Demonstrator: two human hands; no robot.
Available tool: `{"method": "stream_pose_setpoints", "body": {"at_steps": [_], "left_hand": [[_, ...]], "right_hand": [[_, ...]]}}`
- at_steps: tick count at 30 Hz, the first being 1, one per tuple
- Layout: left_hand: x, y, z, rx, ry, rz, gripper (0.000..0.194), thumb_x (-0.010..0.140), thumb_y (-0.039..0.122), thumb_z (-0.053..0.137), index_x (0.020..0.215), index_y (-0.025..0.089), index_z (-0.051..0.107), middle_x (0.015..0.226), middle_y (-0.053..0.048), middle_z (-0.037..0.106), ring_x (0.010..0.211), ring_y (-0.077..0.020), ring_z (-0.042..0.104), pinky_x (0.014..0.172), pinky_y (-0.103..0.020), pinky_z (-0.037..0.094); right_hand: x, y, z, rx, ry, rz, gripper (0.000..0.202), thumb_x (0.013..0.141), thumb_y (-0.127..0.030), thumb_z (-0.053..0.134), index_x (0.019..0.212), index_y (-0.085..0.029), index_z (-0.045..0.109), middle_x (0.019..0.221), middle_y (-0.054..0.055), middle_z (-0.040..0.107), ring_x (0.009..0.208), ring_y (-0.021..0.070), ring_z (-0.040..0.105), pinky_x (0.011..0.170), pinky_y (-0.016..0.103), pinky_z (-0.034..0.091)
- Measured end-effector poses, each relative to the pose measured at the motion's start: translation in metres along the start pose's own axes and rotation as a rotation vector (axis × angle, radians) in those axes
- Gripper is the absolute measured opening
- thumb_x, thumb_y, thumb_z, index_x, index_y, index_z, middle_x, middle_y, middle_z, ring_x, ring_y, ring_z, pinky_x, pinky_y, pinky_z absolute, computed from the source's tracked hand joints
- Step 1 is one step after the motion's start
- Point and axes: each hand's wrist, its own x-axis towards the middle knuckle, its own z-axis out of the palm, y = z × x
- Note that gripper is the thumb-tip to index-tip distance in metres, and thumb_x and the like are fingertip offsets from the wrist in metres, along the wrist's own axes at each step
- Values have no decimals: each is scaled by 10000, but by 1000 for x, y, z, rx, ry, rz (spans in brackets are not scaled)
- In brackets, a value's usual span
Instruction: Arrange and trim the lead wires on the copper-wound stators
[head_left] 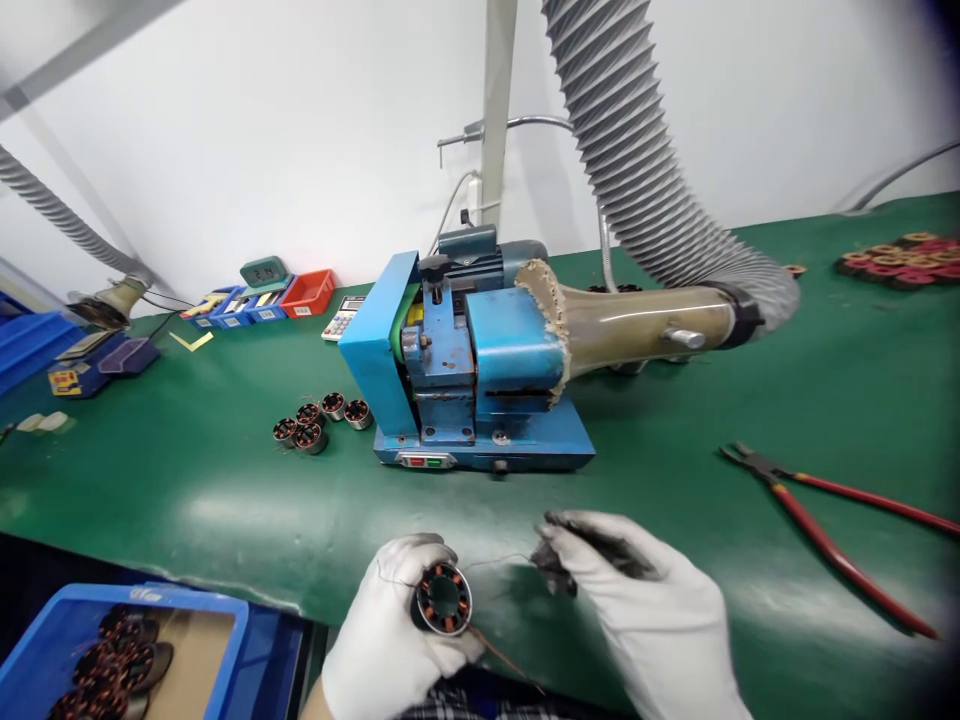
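Note:
My left hand (pixel 397 625), in a white glove, is wrapped round a ring-shaped copper-wound coil (pixel 443 599) near the front edge of the green table. Thin wires stick out of the coil, one toward the lower right and one toward my right hand. My right hand (pixel 622 590), gloved in white with dark, dirty fingertips, is pinched closed at the far end of that thin wire. Behind both hands stands a blue machine (pixel 517 350) with a clear duct on its right side. Several similar coils (pixel 308 436) stand left of the machine.
Red-handled cutters (pixel 825 540) lie open at the right. A blue bin (pixel 240 640) with several coils is at the lower left. Small trays (pixel 309 293) and a calculator (pixel 344 317) sit at the back left. A grey hose (pixel 637 150) hangs above; red rings (pixel 904 262) lie far right.

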Motion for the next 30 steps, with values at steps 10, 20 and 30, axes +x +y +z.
{"method": "stream_pose_setpoints", "body": {"at_steps": [10,20,30], "left_hand": [[6,17,-8,36,8,10,446,546,206,686,971,215,550,1049,-29,541,980,-167,518,875,-303,435],[7,19,-8,93,41,79,449,534,195,684,962,220,551,1004,-14,560,950,-150,536,838,-271,461],[5,22,-12,-24,-101,-159,372,620,221,622,984,212,541,920,-2,579,794,-121,562,737,-250,482]], "right_hand": [[28,2,0,429,-146,565,524,480,-433,769,786,-92,515,470,3,522,328,43,344,328,158,230],[15,-4,4,443,-336,625,483,546,-449,734,777,-113,476,466,-25,497,332,40,357,336,153,237],[2,-2,-13,-155,-362,-321,260,753,-207,573,1007,-189,523,1077,90,557,984,172,542,811,282,464]]}}
